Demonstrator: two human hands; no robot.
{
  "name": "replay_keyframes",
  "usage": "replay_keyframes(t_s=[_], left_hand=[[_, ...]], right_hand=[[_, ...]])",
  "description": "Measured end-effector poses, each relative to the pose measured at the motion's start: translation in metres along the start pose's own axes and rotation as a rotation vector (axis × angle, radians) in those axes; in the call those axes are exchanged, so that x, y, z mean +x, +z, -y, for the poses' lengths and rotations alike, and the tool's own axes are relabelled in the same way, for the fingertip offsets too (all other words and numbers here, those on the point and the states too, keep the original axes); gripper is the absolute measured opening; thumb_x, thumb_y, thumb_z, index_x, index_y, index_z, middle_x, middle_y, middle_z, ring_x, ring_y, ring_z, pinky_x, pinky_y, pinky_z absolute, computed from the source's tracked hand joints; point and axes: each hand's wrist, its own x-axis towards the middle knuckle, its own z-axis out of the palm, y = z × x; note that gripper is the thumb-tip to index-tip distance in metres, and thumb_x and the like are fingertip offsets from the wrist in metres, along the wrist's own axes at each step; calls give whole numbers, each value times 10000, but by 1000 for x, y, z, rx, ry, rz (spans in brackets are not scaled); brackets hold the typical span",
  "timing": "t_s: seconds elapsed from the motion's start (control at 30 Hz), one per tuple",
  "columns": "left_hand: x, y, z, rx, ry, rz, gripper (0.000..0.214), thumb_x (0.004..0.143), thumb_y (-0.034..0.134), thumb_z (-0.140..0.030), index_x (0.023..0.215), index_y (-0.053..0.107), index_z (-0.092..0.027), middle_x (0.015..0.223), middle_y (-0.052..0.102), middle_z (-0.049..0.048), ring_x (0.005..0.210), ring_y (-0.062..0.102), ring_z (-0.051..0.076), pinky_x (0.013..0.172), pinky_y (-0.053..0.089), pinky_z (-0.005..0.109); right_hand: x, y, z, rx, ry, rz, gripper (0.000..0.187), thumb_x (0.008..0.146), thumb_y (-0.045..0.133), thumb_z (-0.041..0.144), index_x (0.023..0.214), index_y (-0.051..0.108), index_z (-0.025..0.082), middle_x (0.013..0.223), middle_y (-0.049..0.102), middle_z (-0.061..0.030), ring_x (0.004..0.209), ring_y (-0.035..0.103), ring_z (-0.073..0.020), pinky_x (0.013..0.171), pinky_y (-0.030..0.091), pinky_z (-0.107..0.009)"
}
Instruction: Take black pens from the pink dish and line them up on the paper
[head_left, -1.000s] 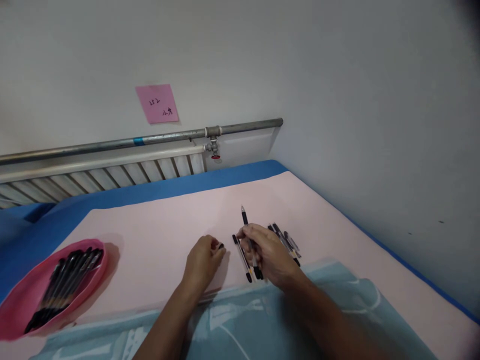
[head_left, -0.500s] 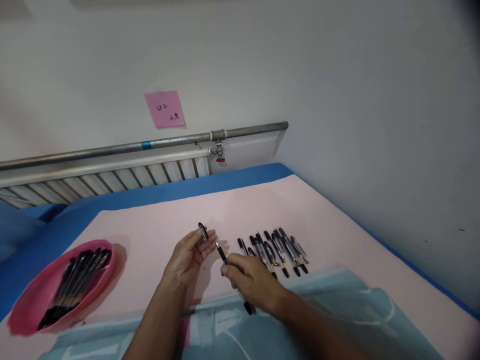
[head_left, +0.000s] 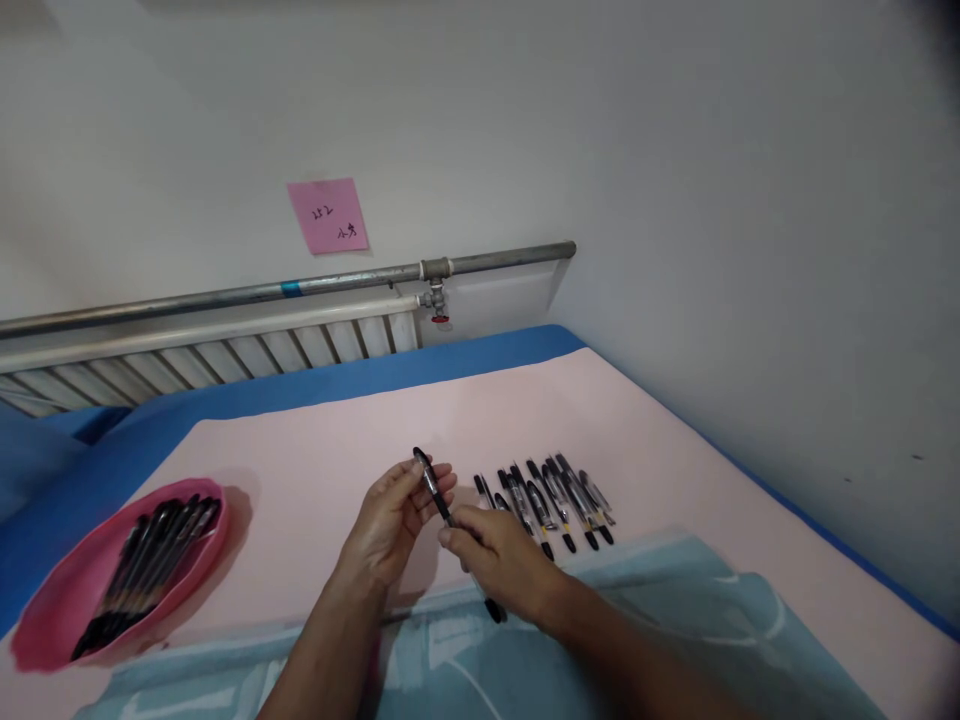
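Between my hands a black gel pen point(head_left: 442, 507) slants with its tip end up and to the left. My left hand point(head_left: 397, 510) pinches the pen's cap point(head_left: 424, 468) with thumb and finger, its other fingers spread behind. The cap now sits over the tip. My right hand point(head_left: 499, 560) is wrapped round the barrel, and the black rear end point(head_left: 493, 610) sticks out below it. Right of my right hand, several pen bodies and loose caps point(head_left: 555, 500) lie in a loose row on the pink sheet point(head_left: 322, 440).
At the left stands a pink basket point(head_left: 45, 635) holding several capped pens point(head_left: 154, 570). A light blue cloth point(head_left: 645, 620) lies along the near edge. Behind the table run a pipe point(head_left: 360, 278) and a radiator point(head_left: 225, 355); a pink note point(head_left: 328, 216) is on the wall.
My left hand has moved right with the cap, and the cap has gone over the bare pen tip. My right hand has stayed nearly still, holding the barrel.
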Motion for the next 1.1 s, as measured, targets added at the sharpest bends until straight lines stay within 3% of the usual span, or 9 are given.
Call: replay_keyframes(t_s=[0.23, 0.4, 0.53, 0.67, 0.87, 1.1], left_hand=[[-5, 12, 13, 219, 110, 56, 219, 654, 687, -307, 759, 618, -128, 720, 639, 25, 669, 571, 113, 661, 440, 223], [-2, 5, 11, 349, 164, 49, 280, 658, 674, -362, 576, 523, -141, 515, 488, -50, 492, 440, 62, 503, 358, 180], [1, 1, 7, 313, 163, -31, 301, 612, 704, -367, 566, 501, -149, 496, 490, -55, 463, 461, 68, 481, 374, 191], [3, 0, 5, 257, 166, -81, 295, 594, 720, -355, 576, 519, -140, 516, 517, -50, 462, 480, 63, 488, 404, 194], [2, 4, 11, 175, 140, -59, 244, 619, 714, -333, 663, 580, -133, 564, 581, -33, 484, 517, 69, 511, 414, 195], [-1, 6, 11, 128, 176, -19, 219, 651, 698, -308, 680, 575, -130, 585, 591, -23, 530, 529, 77, 537, 420, 191]], right_hand=[[-1, -3, 3, -98, -52, -148, 201, 857, 409, 284, 726, 523, 183, 648, 539, 8, 600, 472, -115, 537, 290, -221], [-2, -2, 0, -106, -85, -125, 156, 842, 450, 292, 771, 538, 185, 687, 542, 14, 622, 466, -108, 546, 290, -211], [-2, 2, -6, -97, -39, -66, 148, 784, 537, 323, 733, 548, 185, 634, 505, 35, 573, 428, -94, 510, 267, -200], [-3, 3, -12, -141, -41, -73, 212, 834, 457, 333, 731, 566, 183, 609, 516, 18, 560, 440, -105, 523, 283, -210], [-3, 1, -10, -112, -55, -101, 257, 869, 387, 335, 862, 607, 202, 726, 607, -32, 713, 539, -157, 626, 346, -231], [-2, 1, 0, -3, 14, -96, 239, 838, 382, 267, 741, 580, 178, 619, 532, 10, 593, 483, -120, 552, 329, -220]])
